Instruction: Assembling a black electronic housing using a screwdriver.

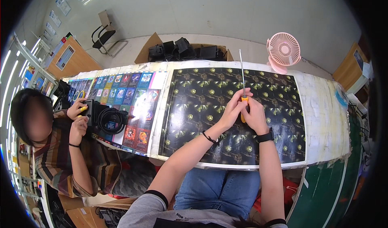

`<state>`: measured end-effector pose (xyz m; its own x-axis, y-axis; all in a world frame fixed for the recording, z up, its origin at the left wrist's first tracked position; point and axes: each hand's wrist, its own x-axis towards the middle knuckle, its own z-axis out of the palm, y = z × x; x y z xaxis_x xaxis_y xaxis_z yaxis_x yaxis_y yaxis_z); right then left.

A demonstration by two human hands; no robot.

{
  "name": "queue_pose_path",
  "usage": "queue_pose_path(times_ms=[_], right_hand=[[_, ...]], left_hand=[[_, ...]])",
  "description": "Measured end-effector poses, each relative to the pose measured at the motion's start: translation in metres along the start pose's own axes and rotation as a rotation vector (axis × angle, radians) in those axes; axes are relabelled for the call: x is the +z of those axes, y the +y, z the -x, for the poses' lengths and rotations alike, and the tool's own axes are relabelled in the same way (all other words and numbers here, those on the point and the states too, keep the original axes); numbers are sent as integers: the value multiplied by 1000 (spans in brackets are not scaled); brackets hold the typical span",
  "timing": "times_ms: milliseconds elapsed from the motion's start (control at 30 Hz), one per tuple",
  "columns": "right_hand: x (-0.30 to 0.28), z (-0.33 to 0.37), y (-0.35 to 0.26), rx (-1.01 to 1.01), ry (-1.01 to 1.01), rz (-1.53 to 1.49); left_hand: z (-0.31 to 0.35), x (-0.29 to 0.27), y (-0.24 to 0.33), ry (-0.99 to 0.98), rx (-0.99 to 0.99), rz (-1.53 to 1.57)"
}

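A screwdriver with a yellow and orange handle and a long thin metal shaft stands between my hands, its tip pointing away from me. My left hand closes on the handle from the left. From the right, the fingers of my right hand press on the same handle. Both hands are above a glossy dark printed sheet patterned with repeated green-yellow round shapes. I wear a black band on my left wrist and a black watch on my right.
At my left, a co-worker holds a black device with a coiled cable and a yellow-handled tool over a sheet of colourful cards. A pink fan stands at the far right table edge. Behind the table, a carton holds several black devices.
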<state>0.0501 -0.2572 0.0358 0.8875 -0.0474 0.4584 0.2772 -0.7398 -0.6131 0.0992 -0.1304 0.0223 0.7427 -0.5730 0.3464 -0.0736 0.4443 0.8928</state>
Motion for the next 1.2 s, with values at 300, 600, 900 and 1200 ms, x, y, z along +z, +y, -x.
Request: queue_pose_path(times_ms=[300,600,900,1200], right_hand=[[-1,-3,-4,-18,31,-2],[-2,-3,-6,-4,8,9],[0,-2,-1,3,-16,39],[-1,-2,-1,1,-14,10]], left_hand=[[-2,0,-2,23,21,25],[-2,-1,-3,48,-5,32],[-1,0,-5,74,-41,-35],[-1,0,-4,79,-43,-77]])
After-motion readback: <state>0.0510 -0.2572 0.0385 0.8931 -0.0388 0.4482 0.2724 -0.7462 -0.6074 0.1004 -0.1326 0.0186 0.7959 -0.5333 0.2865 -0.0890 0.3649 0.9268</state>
